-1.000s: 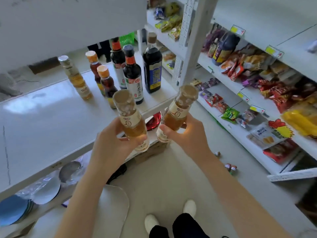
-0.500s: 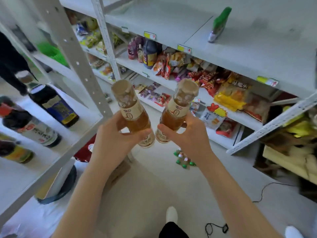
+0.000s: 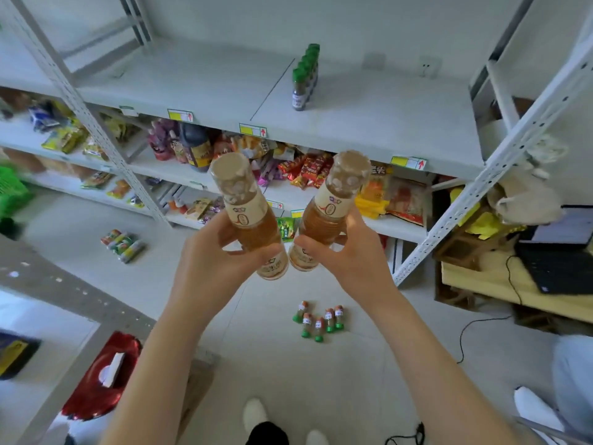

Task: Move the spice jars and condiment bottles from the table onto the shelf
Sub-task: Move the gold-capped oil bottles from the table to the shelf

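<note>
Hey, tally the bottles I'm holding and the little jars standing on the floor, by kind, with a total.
Amber bottles: 2, one in the left hand, one in the right hand
Small jars on the floor: 5
Total: 7

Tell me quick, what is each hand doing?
Left hand: grips a clear, amber-filled bottle with a beige cap.
Right hand: grips a second, matching amber-filled bottle.

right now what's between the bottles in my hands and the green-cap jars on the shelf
Head view: only bare shelf and a price tag lie between the left bottle, right bottle and the jars.
</note>
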